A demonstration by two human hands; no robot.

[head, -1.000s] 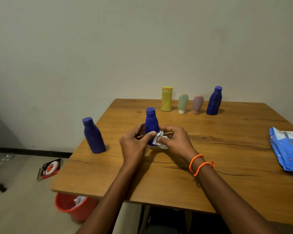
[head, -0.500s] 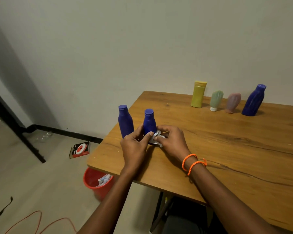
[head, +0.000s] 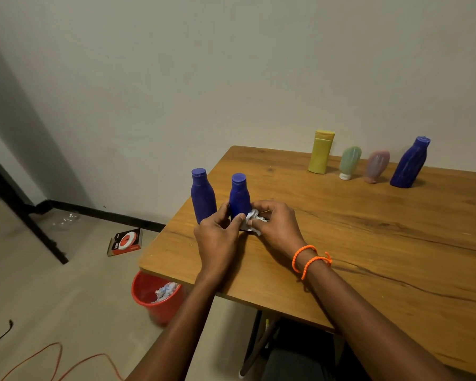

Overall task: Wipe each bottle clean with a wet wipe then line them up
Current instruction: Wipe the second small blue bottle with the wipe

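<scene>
Bottle (head: 239, 196) (upright) in both hands, second blue bottle (head: 202, 196) just beside.

Bottles on the table (head: 368, 243): no label or print can be read on any of them.
Box on the floor (head: 124, 241): black and red with a white ring; there is small white lettering along its left edge, too small to read.
Elsewhere: no readable text, number or sign.

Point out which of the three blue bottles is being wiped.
The smaller blue bottle, gripped by the left hand while the right hand presses a wet wipe against it; the other two stand untouched.
</scene>
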